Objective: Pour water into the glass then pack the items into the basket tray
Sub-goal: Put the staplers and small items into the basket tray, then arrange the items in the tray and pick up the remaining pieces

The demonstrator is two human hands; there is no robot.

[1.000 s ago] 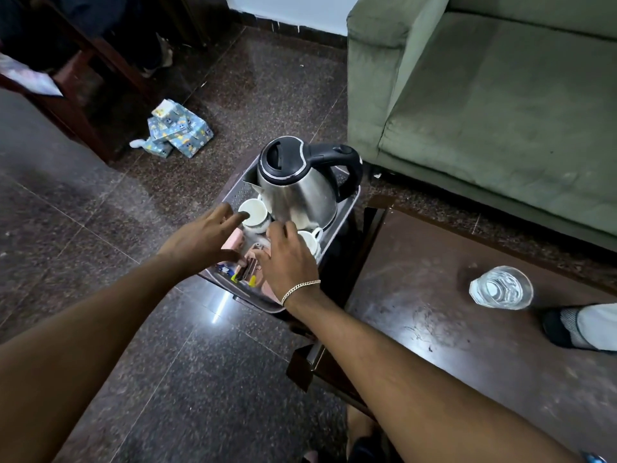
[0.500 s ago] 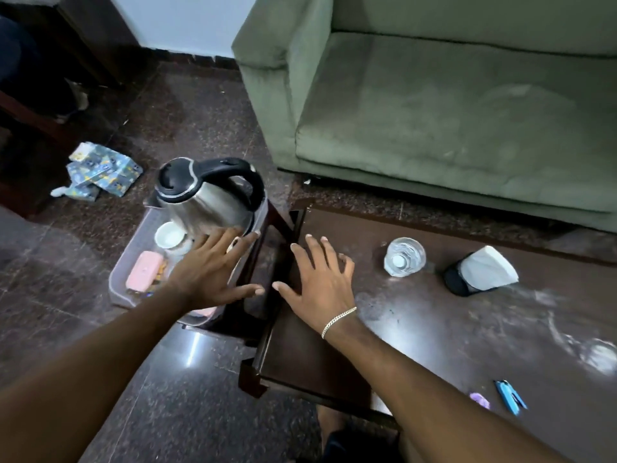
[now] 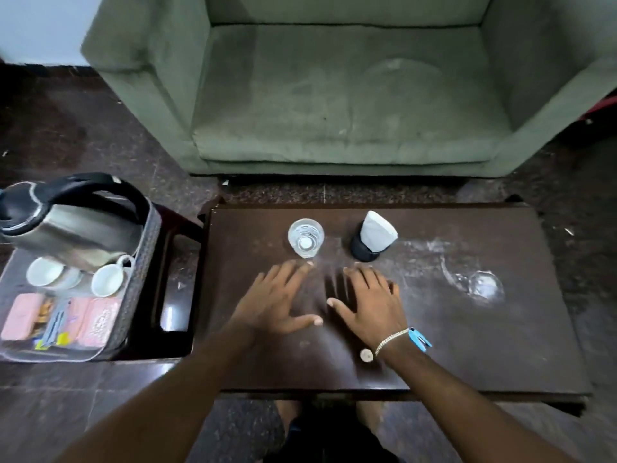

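A clear glass [image 3: 305, 237] holding water stands on the dark wooden table [image 3: 467, 345], just beyond my fingertips. My left hand [image 3: 277, 302] and my right hand [image 3: 370, 302] lie flat and spread on the table side by side, holding nothing. At the left, the basket tray [image 3: 133, 295] sits on a lower stand. It holds a steel kettle [image 3: 66, 225] with a black handle, two white cups [image 3: 107, 279], pink packets [image 3: 23, 315] and sachets.
A black holder with a white paper [image 3: 375, 237] stands right of the glass. A wet ring mark [image 3: 480, 285], a blue clip [image 3: 420, 340] and a small round disc [image 3: 366, 354] are on the table. A green sofa [image 3: 334, 95] stands behind it.
Both hands left the tray and moved right onto the table, near the glass. The view swung right, so the table is now centred and the tray sits at the left edge.
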